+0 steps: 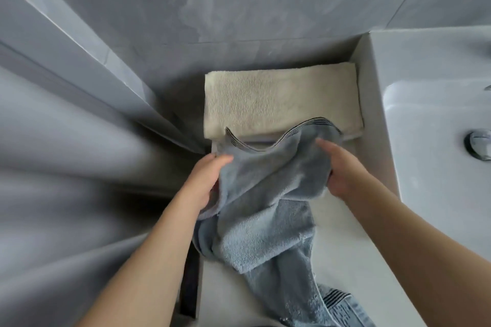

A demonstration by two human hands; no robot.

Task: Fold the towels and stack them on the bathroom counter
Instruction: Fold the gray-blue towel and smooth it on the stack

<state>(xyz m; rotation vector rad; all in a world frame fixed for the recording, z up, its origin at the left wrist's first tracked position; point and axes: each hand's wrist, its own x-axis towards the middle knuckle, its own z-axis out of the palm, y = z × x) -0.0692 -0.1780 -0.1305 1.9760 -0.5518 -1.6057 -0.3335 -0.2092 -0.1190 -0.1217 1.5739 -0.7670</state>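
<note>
- Blue-grey towel being held up above the white tabletop, its upper striped hem sagging in a wave between the two hands, just in front of the folded towel.
- Lower part of the same towel hanging down and lying crumpled on the tabletop, trailing toward the near edge, with a second striped band showing at the bottom.
- Left hand gripping the left edge of the cloth, fingers closed together over the fabric, the thumb side hidden under it.
- Right hand gripping the right edge, fingers curled into the cloth and mostly hidden by it, thumb lying pressed on top.
- Cream towel, already folded into a flat rectangle, lying at the back of the tabletop, against the grey tiled wall and just beside the raised side of the white sink.
- Metal drain plug sitting in the sink basin at the right edge of the view.
- Both forearms bare, reaching in from the bottom.
</note>
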